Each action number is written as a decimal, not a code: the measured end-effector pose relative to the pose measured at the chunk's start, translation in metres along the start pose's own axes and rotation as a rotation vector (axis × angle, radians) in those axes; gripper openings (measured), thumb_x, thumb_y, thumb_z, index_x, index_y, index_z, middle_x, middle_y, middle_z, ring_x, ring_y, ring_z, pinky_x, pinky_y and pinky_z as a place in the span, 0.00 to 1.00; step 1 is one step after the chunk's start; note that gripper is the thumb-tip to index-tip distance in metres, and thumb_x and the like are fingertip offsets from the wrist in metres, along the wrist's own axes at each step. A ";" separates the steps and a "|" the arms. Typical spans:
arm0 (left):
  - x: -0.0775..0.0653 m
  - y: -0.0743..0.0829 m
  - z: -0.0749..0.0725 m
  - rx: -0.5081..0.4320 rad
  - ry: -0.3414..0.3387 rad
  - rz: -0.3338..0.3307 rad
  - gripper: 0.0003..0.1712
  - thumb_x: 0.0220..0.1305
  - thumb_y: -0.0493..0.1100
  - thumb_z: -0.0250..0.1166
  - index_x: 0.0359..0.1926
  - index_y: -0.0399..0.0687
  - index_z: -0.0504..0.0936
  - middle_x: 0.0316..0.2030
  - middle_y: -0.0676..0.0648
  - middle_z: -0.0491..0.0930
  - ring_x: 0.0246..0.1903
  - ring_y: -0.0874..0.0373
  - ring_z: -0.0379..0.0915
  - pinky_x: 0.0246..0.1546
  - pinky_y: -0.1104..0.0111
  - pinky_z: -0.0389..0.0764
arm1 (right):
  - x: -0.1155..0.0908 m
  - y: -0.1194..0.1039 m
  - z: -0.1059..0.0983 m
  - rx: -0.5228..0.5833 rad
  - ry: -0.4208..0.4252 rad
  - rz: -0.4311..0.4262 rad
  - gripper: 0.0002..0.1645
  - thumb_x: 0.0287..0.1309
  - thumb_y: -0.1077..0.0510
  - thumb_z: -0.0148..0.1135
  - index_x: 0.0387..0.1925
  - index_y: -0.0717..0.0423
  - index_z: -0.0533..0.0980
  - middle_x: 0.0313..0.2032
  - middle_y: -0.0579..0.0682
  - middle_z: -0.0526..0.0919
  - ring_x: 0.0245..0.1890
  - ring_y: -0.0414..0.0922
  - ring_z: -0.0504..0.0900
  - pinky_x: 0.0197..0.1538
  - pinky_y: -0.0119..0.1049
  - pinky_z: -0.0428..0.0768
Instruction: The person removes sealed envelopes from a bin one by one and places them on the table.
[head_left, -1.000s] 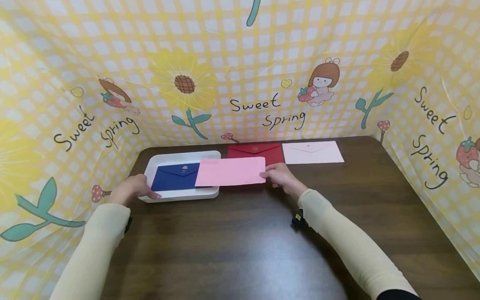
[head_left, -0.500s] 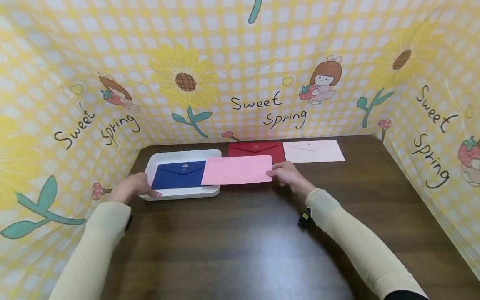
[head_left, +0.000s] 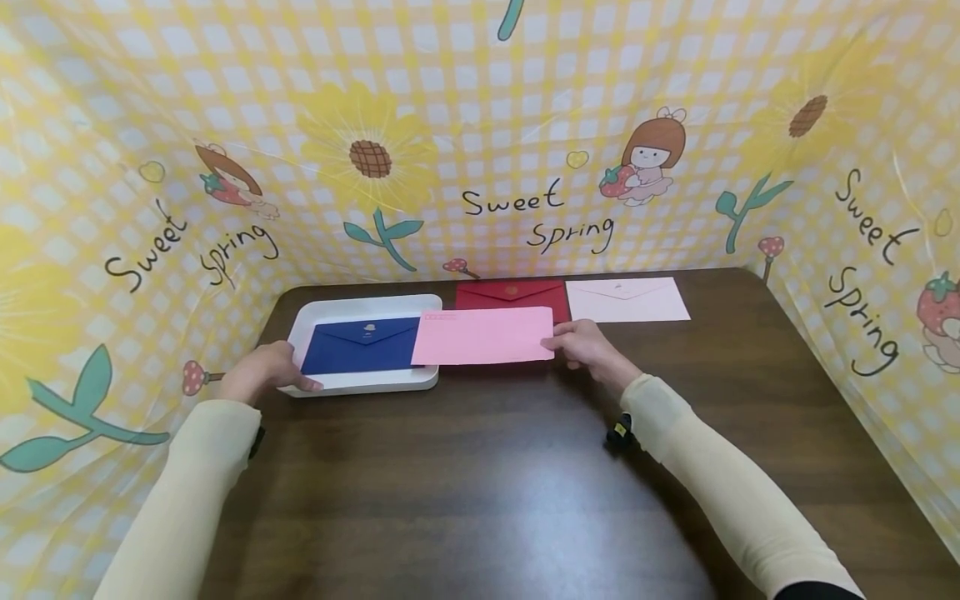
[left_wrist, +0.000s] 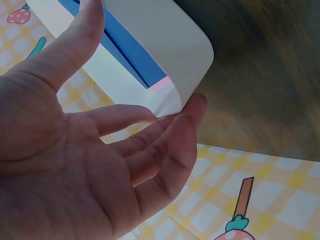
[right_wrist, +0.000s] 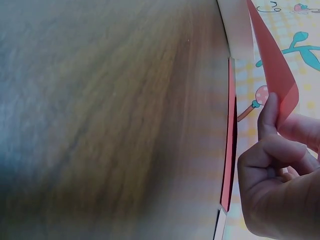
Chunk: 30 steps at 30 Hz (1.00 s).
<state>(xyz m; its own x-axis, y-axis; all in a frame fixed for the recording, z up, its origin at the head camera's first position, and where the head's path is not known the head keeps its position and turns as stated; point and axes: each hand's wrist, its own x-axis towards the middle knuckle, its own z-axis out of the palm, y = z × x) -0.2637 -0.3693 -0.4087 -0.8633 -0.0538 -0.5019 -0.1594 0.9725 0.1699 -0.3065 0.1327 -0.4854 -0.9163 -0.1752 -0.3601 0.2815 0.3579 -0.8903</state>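
My right hand (head_left: 588, 350) pinches the right edge of a pink envelope (head_left: 483, 336) between thumb and fingers. In the right wrist view this envelope (right_wrist: 280, 75) is held up above the table. Its left end overlaps the right rim of a white tray (head_left: 375, 386) in the head view, and its upper edge hides part of a red envelope (head_left: 510, 293). Inside the tray lies a blue envelope (head_left: 360, 350), flap side up. My left hand (head_left: 266, 372) grips the tray's left end, thumb over the rim and fingers at the outer corner, as the left wrist view shows.
To the right of the red envelope a white envelope (head_left: 628, 300) lies along the back of the dark wooden table (head_left: 465, 467). A yellow checked cloth (head_left: 495, 117) printed with flowers rises behind the table and at both sides.
My right hand has drawn the pink envelope to the right, baring more of the blue envelope and the tray's right end. The left hand has kept its hold on the tray.
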 end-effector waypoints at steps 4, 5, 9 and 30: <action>0.000 -0.001 0.001 0.010 0.001 0.002 0.56 0.58 0.55 0.81 0.61 0.09 0.63 0.59 0.15 0.69 0.53 0.28 0.72 0.61 0.39 0.72 | -0.003 0.000 -0.005 -0.007 -0.008 -0.011 0.13 0.68 0.55 0.69 0.44 0.62 0.82 0.18 0.47 0.67 0.20 0.45 0.66 0.36 0.39 0.76; 0.000 -0.002 0.001 0.009 0.002 0.002 0.56 0.58 0.55 0.81 0.61 0.09 0.63 0.59 0.15 0.69 0.53 0.28 0.71 0.62 0.39 0.72 | -0.004 0.000 -0.006 -0.006 -0.011 -0.012 0.12 0.68 0.55 0.69 0.43 0.63 0.82 0.18 0.47 0.67 0.20 0.45 0.66 0.35 0.38 0.75; 0.001 -0.003 0.002 0.002 0.007 0.003 0.57 0.58 0.55 0.81 0.62 0.10 0.62 0.61 0.14 0.67 0.56 0.26 0.70 0.63 0.39 0.71 | -0.006 0.003 -0.012 0.002 -0.008 -0.002 0.13 0.69 0.56 0.69 0.45 0.63 0.83 0.18 0.46 0.67 0.20 0.44 0.65 0.31 0.36 0.71; 0.001 -0.002 0.001 0.020 0.013 0.014 0.55 0.58 0.55 0.81 0.60 0.09 0.64 0.58 0.15 0.70 0.53 0.28 0.72 0.61 0.40 0.73 | -0.016 0.016 -0.030 0.001 0.000 -0.009 0.15 0.69 0.57 0.68 0.50 0.66 0.83 0.17 0.44 0.67 0.18 0.42 0.65 0.27 0.33 0.70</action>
<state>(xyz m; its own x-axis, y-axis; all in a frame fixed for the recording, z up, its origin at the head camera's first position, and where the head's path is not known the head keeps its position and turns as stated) -0.2637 -0.3713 -0.4103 -0.8715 -0.0430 -0.4885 -0.1377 0.9775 0.1597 -0.2958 0.1686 -0.4854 -0.9187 -0.1786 -0.3523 0.2736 0.3556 -0.8937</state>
